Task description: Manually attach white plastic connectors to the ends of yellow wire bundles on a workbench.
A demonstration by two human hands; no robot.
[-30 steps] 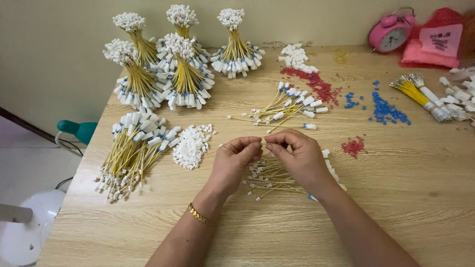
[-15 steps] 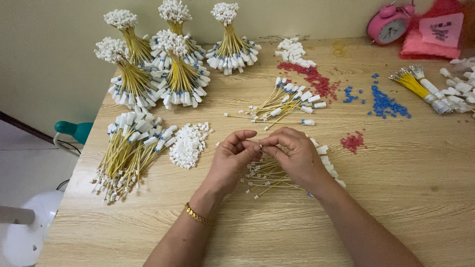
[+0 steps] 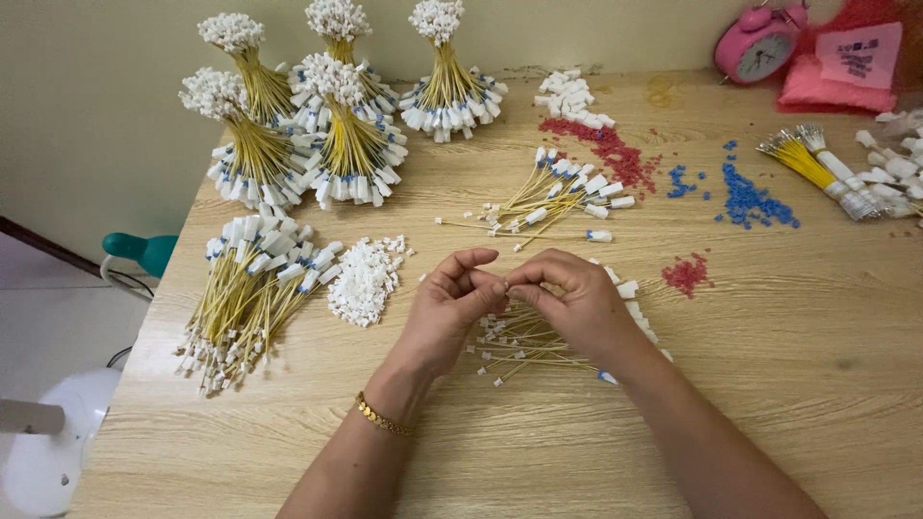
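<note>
Working from left to right across the wooden table (image 3: 769, 384), we see a flat heap of yellow wire leads (image 3: 252, 298) with white plugs near the left edge, a small pile of loose white connectors (image 3: 363, 281) just beside it, and five upright tied bundles (image 3: 332, 135) behind. At centre our left hand (image 3: 452, 308) and right hand (image 3: 572, 298) meet fingertip to fingertip, thumb and forefinger of each pinched nearly closed on what looks like a single thin lead; the part between the fingers is too small to make out. Beneath the hands lies a loose fan of leads (image 3: 529, 346), touching the right palm. We judge that a small piece could slip from the pinch and vanish among the scattered red beads (image 3: 686, 274) or blue beads (image 3: 755, 202). Nothing here sits in a tray or box; only the pink mesh bag (image 3: 836, 91) beside the pink alarm clock (image 3: 760, 43), far right, holds anything, and we cannot tell what.
</note>
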